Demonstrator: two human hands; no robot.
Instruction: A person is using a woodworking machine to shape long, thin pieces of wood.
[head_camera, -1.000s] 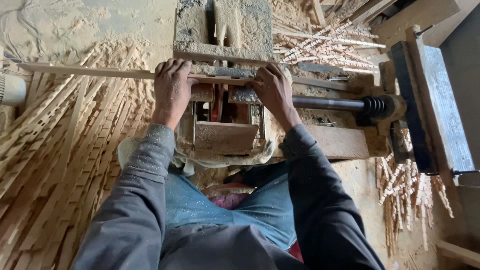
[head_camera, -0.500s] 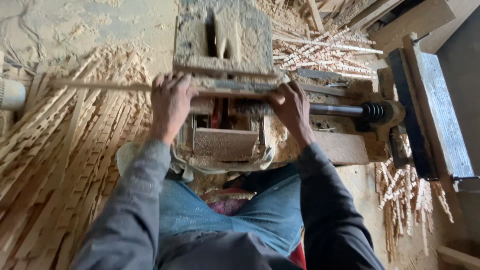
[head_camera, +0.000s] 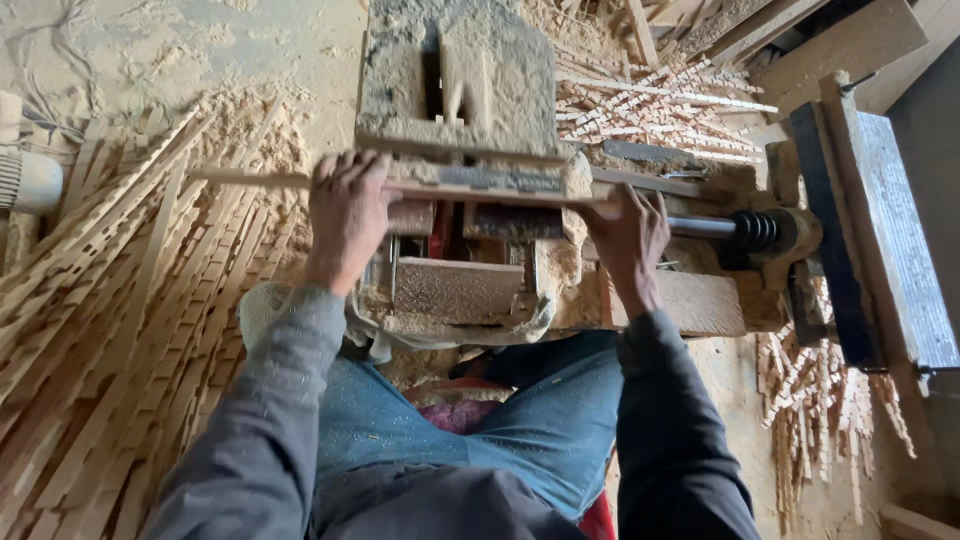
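We clamp both hands, left (head_camera: 345, 215) and right (head_camera: 628, 240), on the wooden strip (head_camera: 250, 178), pressing level across the sawdust-caked machine (head_camera: 460, 80) at twelve o'clock.

I see a sawdust-covered dirt floor (head_camera: 200, 60) at eleven o'clock, heaped pale wooden slats (head_camera: 90, 330) at nine, short notched wood offcuts (head_camera: 820, 410) at four, a grey upright plank (head_camera: 890, 230) at three.

The head camera looks steeply down, close over the lap, facing a dusty woodworking machine (head_camera: 455, 200), seemingly floor-level.
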